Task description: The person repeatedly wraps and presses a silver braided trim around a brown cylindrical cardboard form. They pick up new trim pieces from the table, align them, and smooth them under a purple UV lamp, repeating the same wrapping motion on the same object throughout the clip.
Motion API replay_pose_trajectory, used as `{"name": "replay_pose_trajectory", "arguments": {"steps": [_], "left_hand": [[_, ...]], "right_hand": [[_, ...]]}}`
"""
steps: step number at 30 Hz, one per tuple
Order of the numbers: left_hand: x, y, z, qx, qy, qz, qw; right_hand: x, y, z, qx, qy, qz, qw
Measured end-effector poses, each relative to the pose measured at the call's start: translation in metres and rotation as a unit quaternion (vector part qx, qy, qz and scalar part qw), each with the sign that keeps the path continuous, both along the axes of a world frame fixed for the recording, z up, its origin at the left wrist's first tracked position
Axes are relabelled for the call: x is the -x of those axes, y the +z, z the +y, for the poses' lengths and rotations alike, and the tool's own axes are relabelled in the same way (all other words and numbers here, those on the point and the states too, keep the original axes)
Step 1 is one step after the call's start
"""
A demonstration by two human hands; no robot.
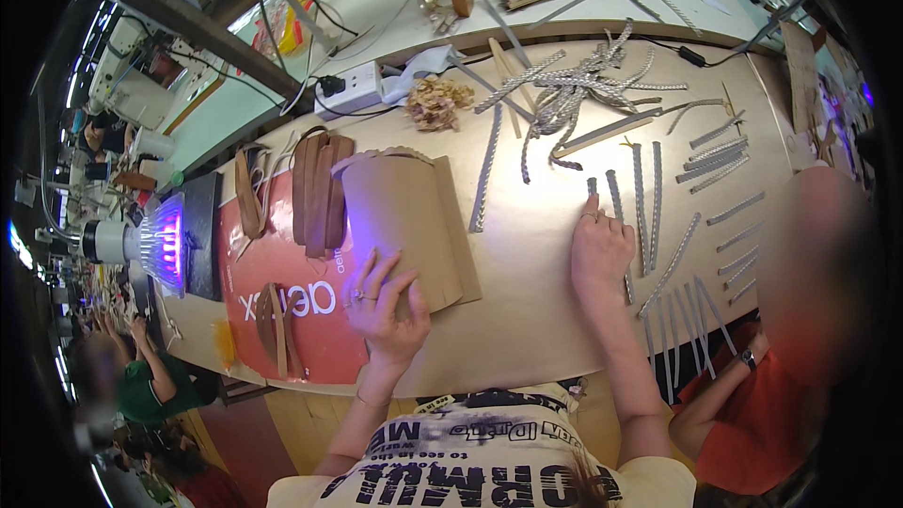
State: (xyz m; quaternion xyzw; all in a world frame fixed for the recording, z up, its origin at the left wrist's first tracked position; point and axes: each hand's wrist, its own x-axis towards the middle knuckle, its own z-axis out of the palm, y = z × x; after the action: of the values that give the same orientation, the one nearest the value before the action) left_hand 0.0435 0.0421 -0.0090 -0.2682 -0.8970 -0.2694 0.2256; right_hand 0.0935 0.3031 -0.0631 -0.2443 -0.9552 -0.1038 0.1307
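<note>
My left hand (pixel 388 315) rests with fingers apart on the lower left part of a curved tan panel (pixel 400 216), which lies on a similar sheet. To the right, my right hand (pixel 604 249) has its index finger stretched onto the end of a short grey strap (pixel 592 185); the other fingers are partly bent. Another grey strap (pixel 614 190) runs beside and partly under this hand. Just right of it lie two longer grey straps (pixel 640 207) and a braided strap (pixel 673 263). A tangled heap of silvery braided straps (pixel 588 94) lies beyond.
Brown strips (pixel 320 193) lie on a red sheet (pixel 282 310) at left, near a lit purple lamp (pixel 165 243). Behind stand a power strip (pixel 350 91) and a crumpled tan bundle (pixel 438 103). More short straps (pixel 715 160) line the right side, beside a person in red (pixel 752 433).
</note>
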Motion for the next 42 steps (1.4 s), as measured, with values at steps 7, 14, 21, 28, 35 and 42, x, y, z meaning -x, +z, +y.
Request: {"name": "replay_pose_trajectory", "arguments": {"steps": [7,14,21,28,35,42], "left_hand": [[0.001,-0.003,-0.002,0.008,0.006,0.008,1.0],[0.003,-0.004,-0.003,-0.014,-0.017,-0.017,1.0],[0.0,0.007,-0.004,-0.036,-0.023,-0.057,0.997],[-0.005,0.021,-0.019,-0.174,-0.063,-0.135,0.973],[0.007,0.029,-0.025,-0.531,-0.065,-0.289,0.794],[0.027,0.037,-0.034,-0.585,-0.064,-0.279,0.759]], "right_hand": [[-0.012,0.027,0.016,0.257,-0.043,0.041,0.965],[-0.035,0.063,0.021,0.789,-0.045,0.251,0.559],[-0.018,0.087,-0.01,0.845,0.024,0.205,0.494],[0.029,0.097,-0.038,0.84,0.054,0.237,0.485],[0.101,0.114,-0.094,0.818,0.093,0.379,0.422],[0.113,0.113,-0.127,0.805,0.073,0.395,0.437]]}}
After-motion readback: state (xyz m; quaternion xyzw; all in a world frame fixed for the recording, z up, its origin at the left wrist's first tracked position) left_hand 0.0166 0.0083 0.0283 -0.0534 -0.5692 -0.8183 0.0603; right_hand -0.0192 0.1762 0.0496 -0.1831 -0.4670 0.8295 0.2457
